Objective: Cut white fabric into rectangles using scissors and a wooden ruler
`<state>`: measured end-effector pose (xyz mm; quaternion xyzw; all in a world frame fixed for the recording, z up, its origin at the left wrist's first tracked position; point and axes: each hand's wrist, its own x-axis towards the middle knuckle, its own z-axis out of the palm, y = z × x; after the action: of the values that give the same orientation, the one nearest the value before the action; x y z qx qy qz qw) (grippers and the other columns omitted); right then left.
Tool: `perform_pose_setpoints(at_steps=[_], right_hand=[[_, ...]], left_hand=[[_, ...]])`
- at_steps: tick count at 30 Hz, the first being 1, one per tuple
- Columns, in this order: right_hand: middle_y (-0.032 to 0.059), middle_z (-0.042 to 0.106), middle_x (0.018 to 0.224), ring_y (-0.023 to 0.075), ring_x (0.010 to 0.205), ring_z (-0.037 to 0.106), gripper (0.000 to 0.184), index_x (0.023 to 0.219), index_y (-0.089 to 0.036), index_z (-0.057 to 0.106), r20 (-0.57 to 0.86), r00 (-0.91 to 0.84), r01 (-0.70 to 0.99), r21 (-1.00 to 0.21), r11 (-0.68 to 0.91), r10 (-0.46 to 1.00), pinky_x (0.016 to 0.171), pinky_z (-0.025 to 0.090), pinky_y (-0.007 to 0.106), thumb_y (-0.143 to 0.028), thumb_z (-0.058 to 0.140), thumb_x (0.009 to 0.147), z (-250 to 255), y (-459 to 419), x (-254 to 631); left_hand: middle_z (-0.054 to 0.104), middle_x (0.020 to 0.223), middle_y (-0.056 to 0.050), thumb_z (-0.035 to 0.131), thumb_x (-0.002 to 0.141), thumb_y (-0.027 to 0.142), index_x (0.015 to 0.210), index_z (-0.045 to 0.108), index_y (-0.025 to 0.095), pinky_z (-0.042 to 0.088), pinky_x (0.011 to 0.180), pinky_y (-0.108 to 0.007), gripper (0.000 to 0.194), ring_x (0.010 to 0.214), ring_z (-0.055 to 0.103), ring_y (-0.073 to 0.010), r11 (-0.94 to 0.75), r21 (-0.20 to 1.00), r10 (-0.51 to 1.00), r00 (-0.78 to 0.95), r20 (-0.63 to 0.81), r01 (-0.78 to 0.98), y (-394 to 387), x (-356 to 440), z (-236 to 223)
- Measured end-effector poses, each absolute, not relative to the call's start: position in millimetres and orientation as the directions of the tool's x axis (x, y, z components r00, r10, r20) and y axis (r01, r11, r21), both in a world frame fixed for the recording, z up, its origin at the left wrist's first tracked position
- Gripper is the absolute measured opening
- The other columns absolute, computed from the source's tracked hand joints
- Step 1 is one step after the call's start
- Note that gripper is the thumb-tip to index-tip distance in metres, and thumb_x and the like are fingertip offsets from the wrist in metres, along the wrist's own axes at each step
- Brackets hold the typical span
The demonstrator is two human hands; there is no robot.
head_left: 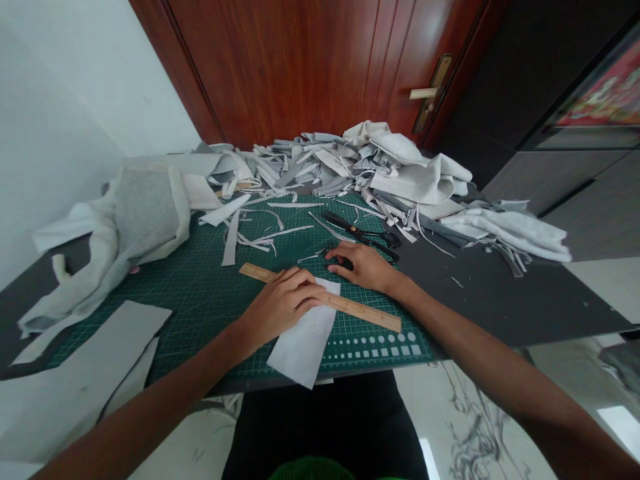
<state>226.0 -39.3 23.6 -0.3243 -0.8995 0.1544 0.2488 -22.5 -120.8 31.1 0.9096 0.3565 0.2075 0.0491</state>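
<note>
A wooden ruler (360, 310) lies slantwise over a pale piece of fabric (300, 347) on the green cutting mat (200, 293). My left hand (285, 300) rests on the ruler and holds it down against the fabric, fingers bent over its edge. My right hand (363, 265) is just beyond the ruler, thumb and fingers curled around something small and dark that I cannot make out. Black scissors (360, 232) lie right behind the right hand, apart from the ruler. Thin fabric strips (285, 232) are scattered on the mat beyond both hands.
Heaped grey and white fabric scraps (320, 160) line the table's back edge, below a wooden door (300, 67). Bulky fabric (145, 207) sits at left, with flat pale sheets (85, 373) nearer me. More fabric (515, 233) lies at right on the dark tabletop (500, 300).
</note>
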Motion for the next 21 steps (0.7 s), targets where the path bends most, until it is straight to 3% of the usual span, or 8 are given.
perform_pose_setpoints(at_steps=[6, 12, 21], right_hand=[[0.0076, 0.071, 0.105, 0.0207, 0.091, 0.068, 0.02, 0.115, -0.02, 0.073, 0.314, -0.733, 0.441, -0.455, 0.773, 0.603, 0.079, 0.049, 0.03, -0.032, 0.068, 0.101, 29, -40, 233], [0.0029, 0.07, 0.09, 0.0165, 0.079, 0.064, 0.005, 0.101, -0.02, 0.073, 0.304, -0.72, 0.446, -0.487, 0.751, 0.624, 0.075, 0.045, 0.028, -0.023, 0.072, 0.097, 30, -41, 233], [0.0012, 0.067, 0.083, 0.0145, 0.074, 0.059, 0.007, 0.092, -0.018, 0.071, 0.296, -0.699, 0.481, -0.479, 0.734, 0.651, 0.07, 0.04, 0.026, -0.013, 0.068, 0.089, 34, -47, 229]], left_hand=[[0.071, 0.109, -0.005, 0.062, 0.101, 0.017, 0.117, 0.076, 0.023, 0.051, 0.093, -0.038, 0.022, 0.105, 0.062, -0.0221, -0.722, 0.302, 0.692, 0.639, 0.336, 0.623, -123, -21, 32], [0.071, 0.111, -0.007, 0.063, 0.101, 0.021, 0.114, 0.075, 0.02, 0.051, 0.095, -0.04, 0.018, 0.106, 0.062, -0.0232, -0.694, 0.319, 0.717, 0.582, 0.383, 0.645, -117, -26, 28], [0.071, 0.103, -0.005, 0.066, 0.098, 0.018, 0.104, 0.075, 0.02, 0.052, 0.091, -0.038, 0.011, 0.1, 0.063, -0.0216, -0.695, 0.361, 0.716, 0.552, 0.427, 0.622, -114, -26, 23]])
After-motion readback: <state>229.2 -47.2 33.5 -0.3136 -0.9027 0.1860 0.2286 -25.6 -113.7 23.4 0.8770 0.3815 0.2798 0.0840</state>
